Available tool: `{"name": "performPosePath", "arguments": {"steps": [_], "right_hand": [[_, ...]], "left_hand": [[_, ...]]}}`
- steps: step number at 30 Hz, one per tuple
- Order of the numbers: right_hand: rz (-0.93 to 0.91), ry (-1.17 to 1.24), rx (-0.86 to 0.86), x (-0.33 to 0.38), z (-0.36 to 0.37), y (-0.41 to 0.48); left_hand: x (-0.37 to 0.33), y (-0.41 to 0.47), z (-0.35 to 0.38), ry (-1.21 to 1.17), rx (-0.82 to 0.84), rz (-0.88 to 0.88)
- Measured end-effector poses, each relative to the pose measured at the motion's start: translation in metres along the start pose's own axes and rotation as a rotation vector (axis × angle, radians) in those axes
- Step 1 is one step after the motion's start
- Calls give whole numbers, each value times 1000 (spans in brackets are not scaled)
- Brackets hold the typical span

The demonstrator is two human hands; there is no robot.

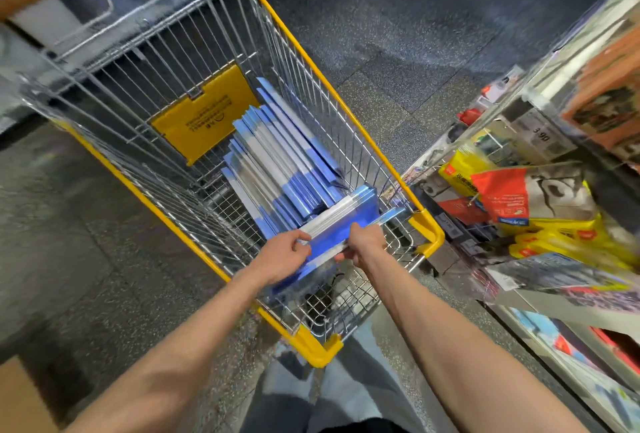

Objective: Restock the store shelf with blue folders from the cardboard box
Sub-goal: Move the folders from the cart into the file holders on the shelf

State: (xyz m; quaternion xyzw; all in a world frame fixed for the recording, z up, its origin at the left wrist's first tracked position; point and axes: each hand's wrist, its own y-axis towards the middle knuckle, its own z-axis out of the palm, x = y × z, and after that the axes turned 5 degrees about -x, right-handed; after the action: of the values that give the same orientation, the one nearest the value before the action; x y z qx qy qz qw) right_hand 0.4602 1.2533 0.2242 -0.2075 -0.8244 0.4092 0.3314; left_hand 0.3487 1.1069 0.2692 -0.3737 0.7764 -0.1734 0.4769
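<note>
Bundle: a thin sheaf of blue, white-edged folders [341, 224], held level over the cart's near end.
Left hand [280, 252]: grips the bundle's left end, thumb on top, fingers curled beneath.
Right hand [365, 242]: clamped on the near edge further right, fingers wrapped under.
Handling: I judge it light, floppy and glossy. The folders could fan or slip, so I squeeze both ends.
Stack [277, 162]: more folders leaning in the cart, just beyond the bundle.
Cart [329, 86]: wire walls and a yellow rim close on both sides. Straight up looks the clear way out.
Shelf [554, 311]: close on my right, crowded with packets [540, 197]. I cannot see a free slot.
Floor [398, 34]: open aisle beyond the cart.
</note>
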Motion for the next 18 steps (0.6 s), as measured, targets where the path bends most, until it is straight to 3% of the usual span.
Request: {"name": "performPosePath", "arguments": {"steps": [4,8,18], "right_hand": [[-26,-49,-19,-2,17,42],[-86,57,-38,32,-18,-49],[-222,63,16,36,-68,-129]], "left_hand": [[-3,-8,-10,85,50,50],[-14,-19,-28,59,62,108],[-41,-36,-59,-89,155,114]]}}
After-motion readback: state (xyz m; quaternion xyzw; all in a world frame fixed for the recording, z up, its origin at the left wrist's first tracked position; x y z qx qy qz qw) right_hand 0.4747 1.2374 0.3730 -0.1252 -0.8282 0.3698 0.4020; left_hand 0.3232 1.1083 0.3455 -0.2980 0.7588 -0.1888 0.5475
